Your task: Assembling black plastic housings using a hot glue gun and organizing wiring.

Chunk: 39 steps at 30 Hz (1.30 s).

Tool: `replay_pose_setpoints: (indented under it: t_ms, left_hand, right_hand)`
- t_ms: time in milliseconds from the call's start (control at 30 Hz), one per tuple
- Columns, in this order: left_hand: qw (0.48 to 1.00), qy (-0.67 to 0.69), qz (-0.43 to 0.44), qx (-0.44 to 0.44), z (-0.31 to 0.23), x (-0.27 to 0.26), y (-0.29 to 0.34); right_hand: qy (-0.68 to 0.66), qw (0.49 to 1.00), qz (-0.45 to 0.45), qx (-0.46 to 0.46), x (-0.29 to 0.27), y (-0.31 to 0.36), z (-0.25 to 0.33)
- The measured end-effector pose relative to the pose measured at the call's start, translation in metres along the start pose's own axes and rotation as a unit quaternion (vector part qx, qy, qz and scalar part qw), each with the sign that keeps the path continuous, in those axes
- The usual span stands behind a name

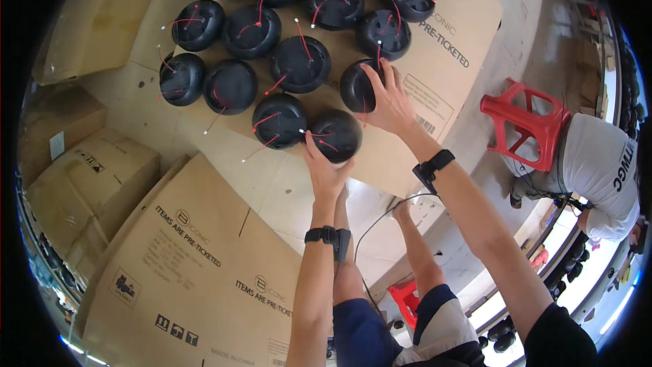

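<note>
My left hand (pixel 326 168) is closed around the near side of a round black plastic housing (pixel 337 137) with red wires. That housing touches a neighbouring black housing (pixel 277 119) on its left. Just beyond and to the right, my right hand (pixel 392 100) grips another round black housing (pixel 355 88), fingers over its far edge and thumb low on its right side. Several more such housings, among them one in the middle (pixel 300 64), stand in loose rows on a cardboard sheet (pixel 441 47). Thin red wires with small connectors stick out of their tops.
Closed cardboard boxes (pixel 102 20) stand on the left, and a large flattened carton (pixel 204 258) leans at the lower left. A red plastic stool (pixel 523 122) is on the right beside a person in a white shirt (pixel 601 170). A dark cable (pixel 370 231) runs near my legs.
</note>
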<state>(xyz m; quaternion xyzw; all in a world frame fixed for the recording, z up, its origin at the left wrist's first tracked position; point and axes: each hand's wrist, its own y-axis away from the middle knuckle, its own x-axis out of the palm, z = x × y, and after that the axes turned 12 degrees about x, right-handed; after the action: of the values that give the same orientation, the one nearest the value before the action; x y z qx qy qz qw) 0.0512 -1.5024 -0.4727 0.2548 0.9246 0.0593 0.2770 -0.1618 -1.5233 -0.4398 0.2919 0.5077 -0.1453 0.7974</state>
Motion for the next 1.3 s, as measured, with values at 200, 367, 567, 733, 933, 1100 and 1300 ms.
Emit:
replay_pose_setpoints:
  t_ms: [200, 367, 567, 733, 933, 1100, 1300]
  left_hand:
    - [0.995, 0.096, -0.012, -0.002, 0.032, -0.024, 0.006]
    - [0.997, 0.074, 0.003, -0.012, 0.029, -0.031, -0.011]
    - [0.977, 0.163, 0.036, -0.133, 0.036, -0.032, -0.003]
    - [0.769, 0.459, 0.029, -0.443, 0.033, -0.022, -0.002]
    - [0.735, 0.6, -0.045, -0.312, 0.047, -0.016, 0.011]
    - [0.742, 0.564, -0.092, -0.352, 0.029, -0.023, 0.022]
    - [0.929, -0.046, 0.354, -0.091, 0.075, -0.125, 0.07]
  right_hand:
    - [0.066, 0.997, 0.035, -0.014, 0.018, -0.018, 0.022]
    - [0.015, 0.999, -0.01, -0.043, 0.017, -0.01, 0.013]
    - [-0.199, 0.976, -0.01, 0.087, 0.011, 0.009, 0.0]
    - [-0.519, 0.716, 0.138, 0.445, 0.018, 0.013, 0.009]
    - [-0.609, 0.674, 0.087, 0.409, 0.032, 0.014, 0.0]
    - [-0.556, 0.728, 0.125, 0.381, 0.026, 0.031, -0.033]
    - [-0.166, 0.943, 0.235, 0.165, -0.063, 0.139, -0.084]
